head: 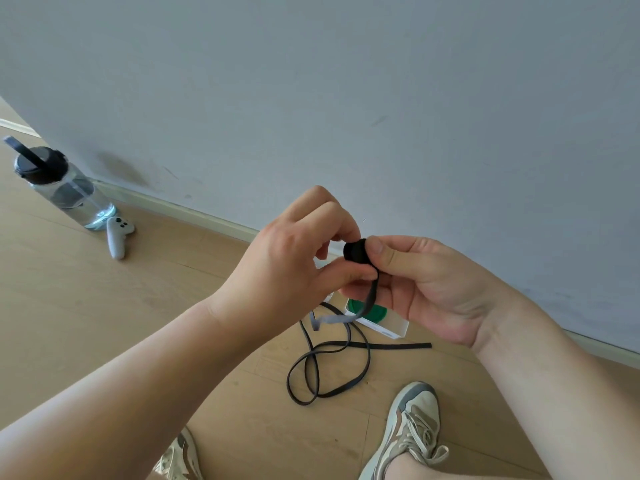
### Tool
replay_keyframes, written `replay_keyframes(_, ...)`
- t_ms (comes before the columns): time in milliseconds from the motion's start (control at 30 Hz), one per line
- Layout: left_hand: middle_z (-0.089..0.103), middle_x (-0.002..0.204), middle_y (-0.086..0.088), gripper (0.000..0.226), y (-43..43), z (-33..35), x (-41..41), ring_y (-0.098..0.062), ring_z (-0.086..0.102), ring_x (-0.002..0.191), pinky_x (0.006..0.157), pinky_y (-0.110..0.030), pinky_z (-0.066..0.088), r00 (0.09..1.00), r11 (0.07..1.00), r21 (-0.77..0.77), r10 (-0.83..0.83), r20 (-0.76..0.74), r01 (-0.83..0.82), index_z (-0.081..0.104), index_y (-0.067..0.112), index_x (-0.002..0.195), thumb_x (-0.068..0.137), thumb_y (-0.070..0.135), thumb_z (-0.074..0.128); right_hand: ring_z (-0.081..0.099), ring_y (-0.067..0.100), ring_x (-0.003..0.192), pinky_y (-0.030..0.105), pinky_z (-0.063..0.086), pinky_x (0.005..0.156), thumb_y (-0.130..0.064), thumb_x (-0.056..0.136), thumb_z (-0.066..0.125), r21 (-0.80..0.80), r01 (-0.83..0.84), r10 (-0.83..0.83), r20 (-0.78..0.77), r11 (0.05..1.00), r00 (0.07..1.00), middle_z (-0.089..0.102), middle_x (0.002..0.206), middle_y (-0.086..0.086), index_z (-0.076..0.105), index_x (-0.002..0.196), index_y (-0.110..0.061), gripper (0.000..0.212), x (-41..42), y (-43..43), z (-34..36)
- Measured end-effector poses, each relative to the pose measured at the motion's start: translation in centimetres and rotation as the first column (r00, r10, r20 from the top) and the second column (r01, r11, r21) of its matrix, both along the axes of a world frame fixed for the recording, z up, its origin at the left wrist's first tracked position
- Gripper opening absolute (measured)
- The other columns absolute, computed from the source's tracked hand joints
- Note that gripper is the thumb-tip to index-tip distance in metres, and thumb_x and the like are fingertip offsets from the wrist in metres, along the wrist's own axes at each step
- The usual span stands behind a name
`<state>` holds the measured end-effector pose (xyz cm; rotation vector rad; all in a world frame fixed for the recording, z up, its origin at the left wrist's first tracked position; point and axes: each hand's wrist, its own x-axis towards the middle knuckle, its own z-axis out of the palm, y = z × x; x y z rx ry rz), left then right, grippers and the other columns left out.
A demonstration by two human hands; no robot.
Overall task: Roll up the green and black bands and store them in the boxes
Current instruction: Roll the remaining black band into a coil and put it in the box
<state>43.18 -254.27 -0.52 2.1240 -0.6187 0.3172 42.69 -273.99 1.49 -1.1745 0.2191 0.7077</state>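
Both hands are raised over the floor and hold the black band between them. My right hand pinches a small black roll of the band between thumb and fingers. My left hand pinches the band just under the roll. The loose black band hangs down from the roll and lies in loops on the wooden floor. Behind it a white box stands open on the floor by the wall, with a rolled green band inside, partly hidden by my fingers.
A clear water bottle with a black lid stands at the left near the wall, with a white controller beside it. Two shoes, one at the bottom right and one at the bottom middle, rest on the floor. A grey wall rises behind.
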Motion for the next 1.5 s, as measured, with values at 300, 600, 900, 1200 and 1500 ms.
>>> replay_keyframes(300, 0.054, 0.094, 0.011, 0.034, 0.2, -0.2, 0.0, -0.012, 0.056, 0.075, 0.066, -0.015, 0.045, 0.976, 0.993, 0.029, -0.107, -0.189, 0.114, 0.073, 0.023, 0.119, 0.086, 0.024, 0.081, 0.069, 0.03, 0.08, 0.04, 0.063, 0.083, -0.011, 0.093, 0.065, -0.201, 0.124, -0.102, 0.115, 0.972, 0.988, 0.074, 0.09, 0.021, 0.073, 0.103, 0.011, 0.025, 0.2, 0.6, -0.7)
replay_keyframes(600, 0.05, 0.101, 0.008, 0.028, -0.1, 0.4, 0.1, -0.008, 0.052, 0.07, 0.063, -0.015, 0.042, 1.0, 1.0, 0.023, -0.009, 0.008, 0.009, 0.071, 0.014, 0.106, 0.088, -0.007, 0.066, 0.072, 0.032, 0.1, 0.04, 0.062, 0.09, -0.024, 0.092, 0.063, 0.039, 0.096, -0.096, 0.009, 0.995, 0.995, 0.072, 0.114, 0.026, 0.071, 0.114, 0.008, 0.04, 0.0, 0.7, 0.0)
replay_keyframes(900, 0.06, 0.088, 0.003, 0.027, -0.6, -0.1, 0.2, -0.015, 0.054, 0.06, 0.053, -0.018, 0.04, 0.997, 0.992, -0.095, 0.081, -0.012, -0.082, 0.076, 0.011, 0.076, 0.071, -0.014, 0.065, 0.074, 0.033, 0.086, 0.042, 0.062, 0.088, -0.011, 0.098, 0.061, -0.047, 0.101, -0.1, 0.02, 0.994, 0.995, 0.072, 0.095, 0.022, 0.066, 0.092, -0.001, 0.013, -1.0, 2.9, -0.5)
replay_keyframes(1200, 0.063, 0.084, 0.006, 0.028, -0.4, 0.5, -0.1, -0.015, 0.056, 0.057, 0.055, -0.03, 0.053, 0.93, 0.965, -0.129, 0.179, -0.322, -0.23, 0.075, 0.024, 0.072, 0.07, -0.004, 0.073, 0.067, 0.027, 0.084, 0.041, 0.059, 0.081, -0.03, 0.087, 0.072, -0.091, 0.113, -0.1, 0.132, 0.989, 0.986, 0.068, 0.089, 0.013, 0.073, 0.103, 0.006, 0.039, -1.2, 3.6, -0.6)
replay_keyframes(1500, 0.071, 0.089, 0.013, 0.028, 1.2, 1.7, 0.5, -0.007, 0.069, 0.079, 0.072, -0.017, 0.058, 0.882, 0.994, -0.1, 0.001, -0.471, -0.054, 0.084, 0.031, 0.092, 0.077, 0.007, 0.085, 0.055, 0.027, 0.063, 0.04, 0.051, 0.07, -0.023, 0.074, 0.076, -0.186, 0.165, -0.136, 0.159, 0.969, 0.978, 0.063, 0.074, 0.015, 0.073, 0.076, -0.007, 0.017, -0.8, 2.2, -0.9)
